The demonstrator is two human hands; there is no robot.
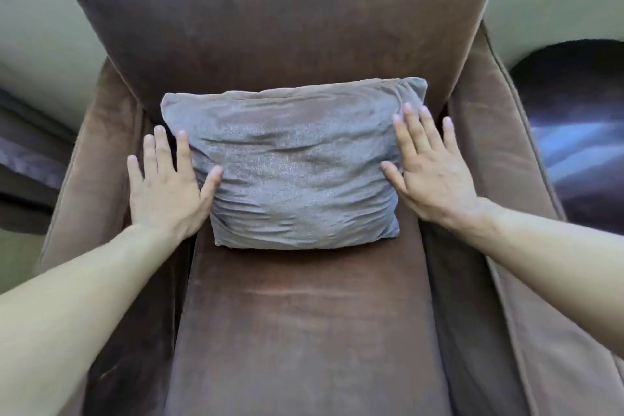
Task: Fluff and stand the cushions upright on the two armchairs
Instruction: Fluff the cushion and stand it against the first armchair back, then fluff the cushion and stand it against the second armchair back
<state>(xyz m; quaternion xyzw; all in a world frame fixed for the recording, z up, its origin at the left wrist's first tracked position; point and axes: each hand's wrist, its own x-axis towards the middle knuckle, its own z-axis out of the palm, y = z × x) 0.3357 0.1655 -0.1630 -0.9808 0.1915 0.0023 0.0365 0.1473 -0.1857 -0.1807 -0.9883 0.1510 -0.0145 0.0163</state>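
Fingers [182,149] spread, perhaps touching cushion [290,165]

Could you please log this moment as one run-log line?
left hand open, at cushion | right hand open, opposite side | cushion leaning on armchair back

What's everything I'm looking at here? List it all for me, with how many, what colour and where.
armchair: one, brown velvety fabric, fills the middle of the view, seen from the front and above
cushion: one, grey and creased, standing on the seat and leaning against the backrest
wall: pale greenish, behind the chair on both sides
dark rounded object: one, dark purple-black with a blue sheen, right of the chair; too blurred to name
dark furniture edge: one, dark brown-purple, far left; mostly out of view
left hand: one, bare, open and flat, at the cushion's left side
right hand: one, bare, open and flat, at the cushion's right side
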